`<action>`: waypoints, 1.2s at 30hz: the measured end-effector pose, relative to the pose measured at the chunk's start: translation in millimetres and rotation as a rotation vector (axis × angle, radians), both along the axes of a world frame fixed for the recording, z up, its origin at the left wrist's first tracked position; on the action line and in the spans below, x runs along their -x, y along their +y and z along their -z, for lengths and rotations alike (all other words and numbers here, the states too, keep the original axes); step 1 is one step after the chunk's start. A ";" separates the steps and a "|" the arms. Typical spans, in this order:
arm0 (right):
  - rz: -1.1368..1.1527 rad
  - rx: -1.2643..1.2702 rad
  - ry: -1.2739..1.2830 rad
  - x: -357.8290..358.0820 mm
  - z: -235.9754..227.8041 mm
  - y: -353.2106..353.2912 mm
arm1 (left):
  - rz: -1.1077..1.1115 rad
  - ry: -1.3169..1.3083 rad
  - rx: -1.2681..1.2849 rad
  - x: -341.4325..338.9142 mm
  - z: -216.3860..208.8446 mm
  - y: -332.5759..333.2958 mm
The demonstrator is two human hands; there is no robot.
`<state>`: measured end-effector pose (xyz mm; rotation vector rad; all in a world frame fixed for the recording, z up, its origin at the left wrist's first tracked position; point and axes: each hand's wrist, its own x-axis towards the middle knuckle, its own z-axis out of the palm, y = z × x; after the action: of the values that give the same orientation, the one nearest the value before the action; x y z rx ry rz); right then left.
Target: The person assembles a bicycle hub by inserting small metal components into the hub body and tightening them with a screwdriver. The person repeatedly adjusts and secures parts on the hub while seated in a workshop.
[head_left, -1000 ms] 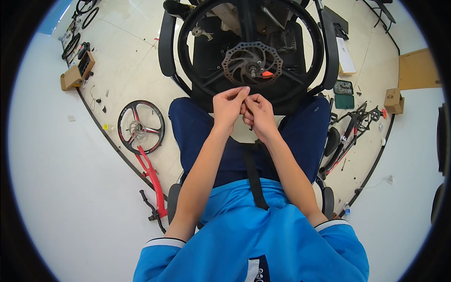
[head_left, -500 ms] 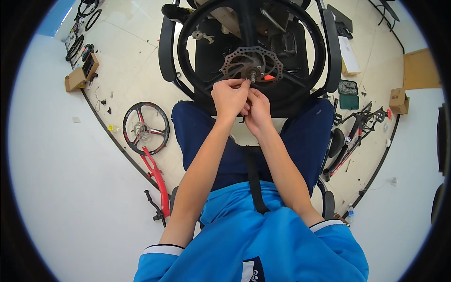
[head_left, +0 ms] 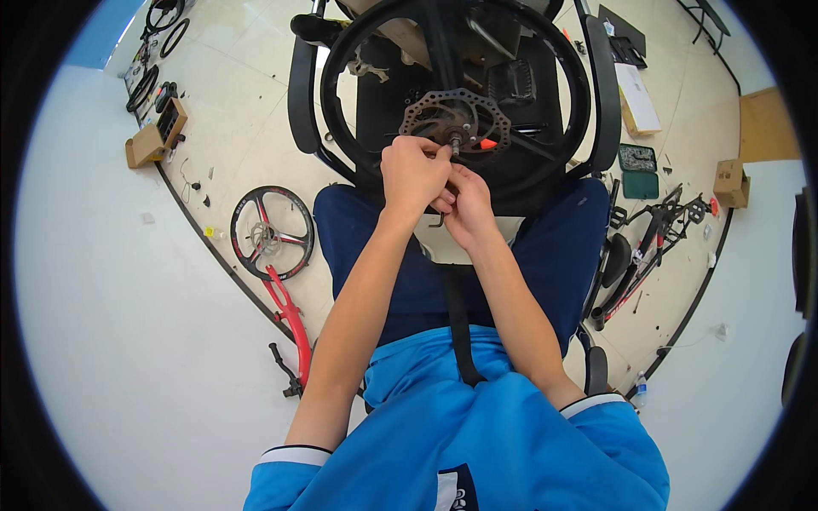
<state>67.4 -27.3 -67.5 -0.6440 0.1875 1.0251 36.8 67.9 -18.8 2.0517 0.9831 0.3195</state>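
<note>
A black spoked bicycle wheel point(head_left: 583, 94) lies on the seat of a black chair point(head_left: 372, 111) in front of me. At its hub is a rusty disc brake rotor point(head_left: 423, 109) with a threaded axle point(head_left: 456, 141) poking out. My left hand point(head_left: 412, 177) is closed in a pinch beside the axle, at the rotor's near edge; whatever its fingertips hold is hidden. Just right of it, my right hand point(head_left: 469, 204) has its fingers curled around a small dark hex key point(head_left: 440, 221), whose bent end shows below the fingers. The two hands touch or nearly touch.
A pedal point(head_left: 513, 83) and a brake caliper point(head_left: 368, 70) rest on the chair seat. Left on the floor are a red-black wheel point(head_left: 273, 233) and a red fork point(head_left: 294, 322). To the right lie a bike frame point(head_left: 652, 247) and a green tool case point(head_left: 640, 184).
My left hand has shifted slightly left and up, and its fingers have turned a little. The right hand stays almost in place. The view has moved slightly.
</note>
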 end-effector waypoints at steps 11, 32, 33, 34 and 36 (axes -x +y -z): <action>-0.005 -0.065 0.076 -4.1 6.4 -0.4 | 0.219 -0.015 0.090 5.5 -0.6 20.3; -0.155 0.407 -0.396 -16.8 -11.8 -5.9 | 0.130 -0.259 0.061 17.0 28.4 7.2; -0.160 0.400 -0.376 -17.6 -12.2 -5.7 | 0.100 -0.251 0.124 17.0 28.4 5.8; -0.165 0.392 -0.355 -18.4 -12.9 -5.2 | 0.068 -0.269 0.172 17.3 36.8 6.5; -0.171 0.388 -0.323 -18.9 -15.5 -4.1 | 0.023 -0.344 0.649 20.5 40.4 8.7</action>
<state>86.3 -31.4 -52.1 -1.1846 0.0465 1.0405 16.3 76.6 -59.2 1.3622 0.7249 0.2815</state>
